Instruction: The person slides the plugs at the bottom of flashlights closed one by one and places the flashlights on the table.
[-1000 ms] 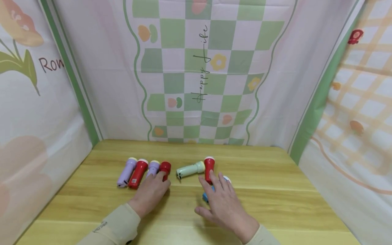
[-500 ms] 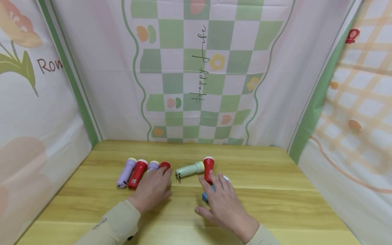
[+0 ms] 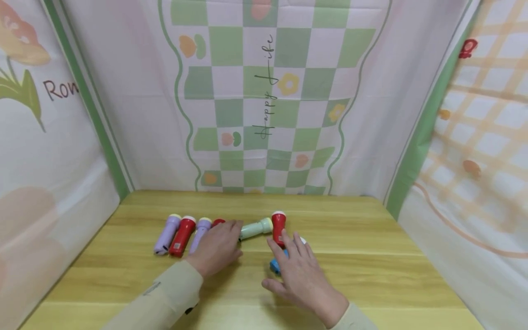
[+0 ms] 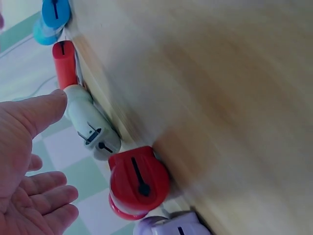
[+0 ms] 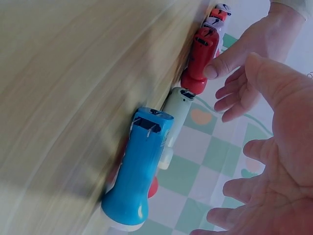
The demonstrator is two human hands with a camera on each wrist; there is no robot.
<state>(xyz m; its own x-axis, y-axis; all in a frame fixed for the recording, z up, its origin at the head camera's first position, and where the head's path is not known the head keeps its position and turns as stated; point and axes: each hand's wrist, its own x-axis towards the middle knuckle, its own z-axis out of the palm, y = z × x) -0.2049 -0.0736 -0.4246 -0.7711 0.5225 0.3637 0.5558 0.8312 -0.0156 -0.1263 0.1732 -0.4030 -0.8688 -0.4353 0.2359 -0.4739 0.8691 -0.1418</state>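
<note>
My left hand [image 3: 218, 250] hovers with relaxed fingers over a red flashlight [image 4: 139, 181], covering most of it in the head view. Just right of that hand a mint flashlight [image 3: 255, 230] lies slanted, its pale head by another red flashlight [image 3: 278, 225]. In the left wrist view the thumb [image 4: 46, 110] overlaps the mint one's head; the hand holds nothing. My right hand [image 3: 305, 279] is spread above a blue flashlight [image 5: 142, 164], which it partly hides in the head view. Metal plug prongs show at the blue one's tail.
At the left of the wooden table [image 3: 371, 279], a lilac flashlight [image 3: 167, 234], a red flashlight [image 3: 183, 236] and a second lilac flashlight [image 3: 200, 233] lie side by side. A checked curtain [image 3: 264, 137] hangs behind the table's far edge.
My left hand has let go of the red flashlight at the row's right end and moved right, toward the mint one. My right hand stays in place. The head view has shifted slightly.
</note>
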